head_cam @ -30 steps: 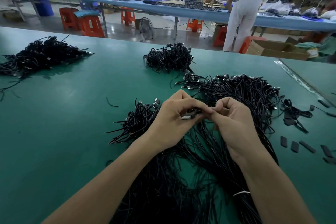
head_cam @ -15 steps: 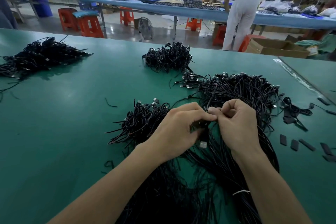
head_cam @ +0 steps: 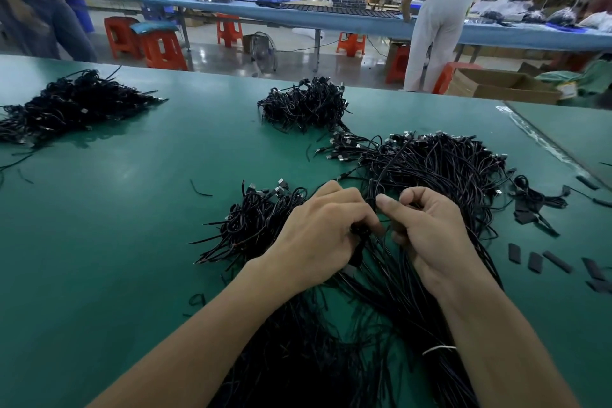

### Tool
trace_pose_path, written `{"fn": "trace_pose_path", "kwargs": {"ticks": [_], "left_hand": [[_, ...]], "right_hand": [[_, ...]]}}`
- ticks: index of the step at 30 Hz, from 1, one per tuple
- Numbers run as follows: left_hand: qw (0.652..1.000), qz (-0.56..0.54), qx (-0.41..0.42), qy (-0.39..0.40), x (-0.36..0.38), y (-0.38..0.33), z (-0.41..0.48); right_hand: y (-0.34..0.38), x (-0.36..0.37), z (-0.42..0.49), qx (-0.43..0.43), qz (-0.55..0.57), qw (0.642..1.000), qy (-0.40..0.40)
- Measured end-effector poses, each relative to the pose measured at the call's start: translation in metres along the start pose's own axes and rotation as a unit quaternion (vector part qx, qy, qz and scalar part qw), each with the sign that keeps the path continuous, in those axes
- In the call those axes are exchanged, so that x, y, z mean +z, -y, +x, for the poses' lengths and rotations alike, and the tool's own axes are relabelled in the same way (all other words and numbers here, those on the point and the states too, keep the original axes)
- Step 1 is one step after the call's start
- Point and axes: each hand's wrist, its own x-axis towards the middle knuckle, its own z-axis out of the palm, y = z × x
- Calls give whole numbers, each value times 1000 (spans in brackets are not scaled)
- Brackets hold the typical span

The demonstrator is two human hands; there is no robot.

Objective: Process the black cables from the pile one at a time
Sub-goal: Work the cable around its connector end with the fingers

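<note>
Both hands work close together at the near edge of the main pile (head_cam: 437,169) of black cables, which sprawls across the green table (head_cam: 132,215). The left hand (head_cam: 318,235) curls its fingers round a dark bunched part of a single cable (head_cam: 377,189). The right hand (head_cam: 430,235) pinches the same strand just beside it, thumb tip pressed to the wire. They are probably held this tight so that one cable can be worked free of its neighbours without dragging the tangle along.

That cable rises between the two hands and arcs back into the main pile, so it is not yet separated. Just left of the main pile, touching the left hand's knuckles, sits a smaller heap (head_cam: 261,215), likely the finished ones. Short black sleeves (head_cam: 533,260) lie right of the main pile, within the right hand's reach. A white tie (head_cam: 437,348) binds the pile's near strands under the right forearm.
</note>
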Motion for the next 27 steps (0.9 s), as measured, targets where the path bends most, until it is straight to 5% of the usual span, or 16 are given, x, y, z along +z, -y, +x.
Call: {"fn": "trace_pose_path", "kwargs": {"ticks": [17, 22, 27], "left_hand": [[989, -147, 3, -4, 1, 5, -1], [988, -148, 14, 33, -5, -3, -4], [979, -195, -14, 54, -10, -5, -6]], "right_hand": [[4, 4, -3, -7, -25, 999, 25], [1, 1, -2, 46, -128, 984, 117], [-7, -3, -6, 41, -209, 928, 306]]}}
